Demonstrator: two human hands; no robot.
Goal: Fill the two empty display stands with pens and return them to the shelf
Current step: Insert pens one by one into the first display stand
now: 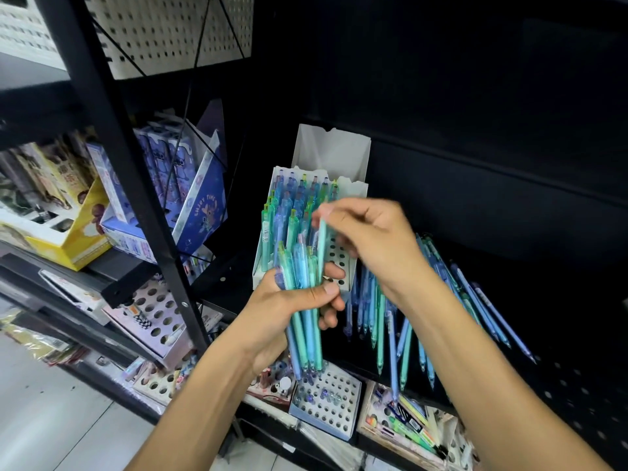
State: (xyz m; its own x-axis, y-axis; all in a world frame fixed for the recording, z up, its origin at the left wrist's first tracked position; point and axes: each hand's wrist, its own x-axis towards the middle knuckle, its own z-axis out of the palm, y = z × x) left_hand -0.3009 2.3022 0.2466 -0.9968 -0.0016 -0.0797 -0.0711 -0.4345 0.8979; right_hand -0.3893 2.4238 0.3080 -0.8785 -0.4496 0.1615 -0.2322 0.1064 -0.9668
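1. the left hand (289, 302) grips a bundle of pens (304, 300) in blue and green colours; its fingers (331, 271) are curled round the bundle and the thumb presses across the front of it, and the pens stand almost upright with the tips pointing down.
2. the right hand (370, 239) is above and to the right of the left hand. its fingers are bent and they pinch a single green pen (321, 246) near the top end; this pen hangs down and its lower part is beside the bundle. the hand is blurred, so i cannot tell exactly which fingers touch the pen.
3. behind the hands a white display stand (353, 192) sits on the dark shelf (509, 266). the back rows and the left part of the stand hold upright pens, and in the front right part some round holes have no pen in them.
4. to the right of the stand many loose pens (441, 300) lie on the shelf, in blue and green, most with the tips pointing toward the camera. the right forearm covers a part of them.
5. on the lower shelf, under the hands, there is a small blue stand with holes (326, 402), and beside it on the right a tray with mixed pens (407, 423).
6. on the left, behind a black frame (119, 158), blue boxes (163, 178) and a yellow box (78, 239) stand on other shelves.
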